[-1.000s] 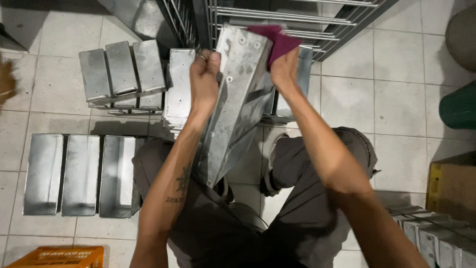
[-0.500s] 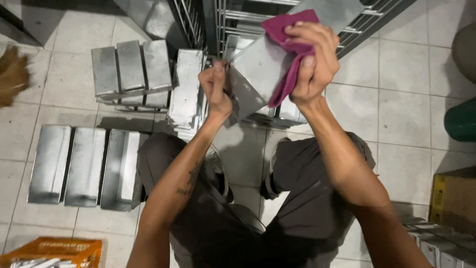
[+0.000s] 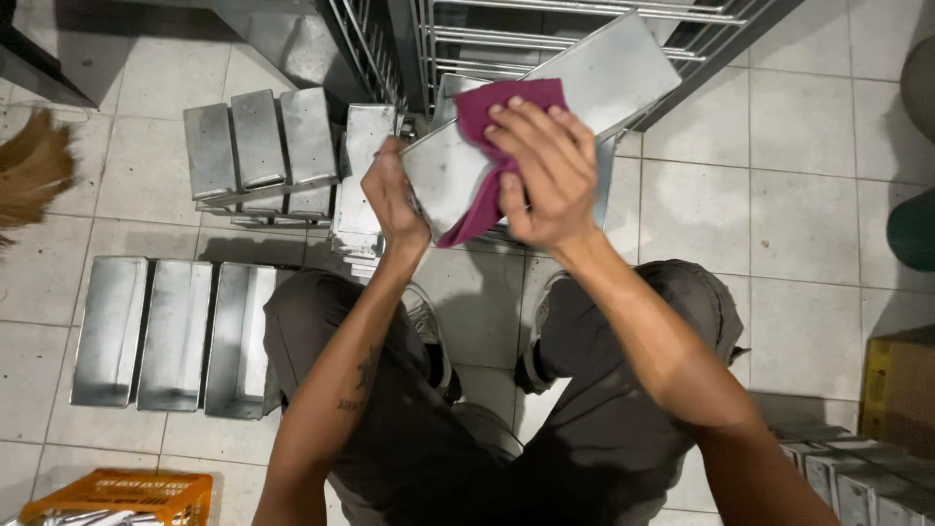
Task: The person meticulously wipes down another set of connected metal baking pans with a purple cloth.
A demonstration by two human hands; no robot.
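The left hand grips the near-left end of a long metal baking pan, fingers closed round its edge. The right hand is spread flat, pressing a dark red cloth against the pan's side. The pan is held up, tilted, above the person's knees. On the tiled floor to the left lie two joined sets of similar pans, with an orange crate at the near left.
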